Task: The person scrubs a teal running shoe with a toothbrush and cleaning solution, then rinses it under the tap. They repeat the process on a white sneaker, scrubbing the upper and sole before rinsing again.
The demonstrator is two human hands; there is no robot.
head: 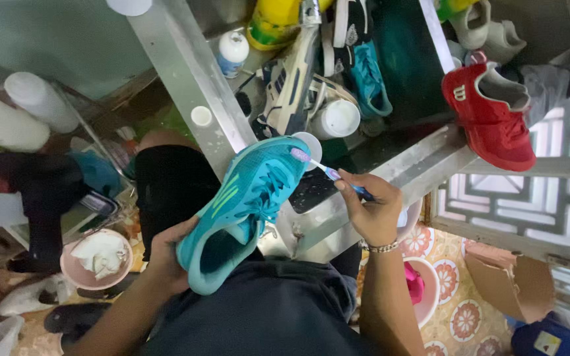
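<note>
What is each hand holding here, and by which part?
The left hand grips the teal sneaker at its heel end. The right hand pinches the toothbrush by its handle, bristles at the shoe's toe.

A white bottle (233,53) with a blue label stands at upper centre-left. A brown cardboard box (509,280) sits open at lower right, a blue bag's yellow-white label (547,343) below it.

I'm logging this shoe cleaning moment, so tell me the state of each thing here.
Teal sneaker: tilted, held by left hand.
Toothbrush: in right hand, bristles at the sneaker's toe.
Red sneaker: resting on the metal sink edge, untouched.
White bottle: upright, capped.
Pink bowl: holds a white cloth.
</note>
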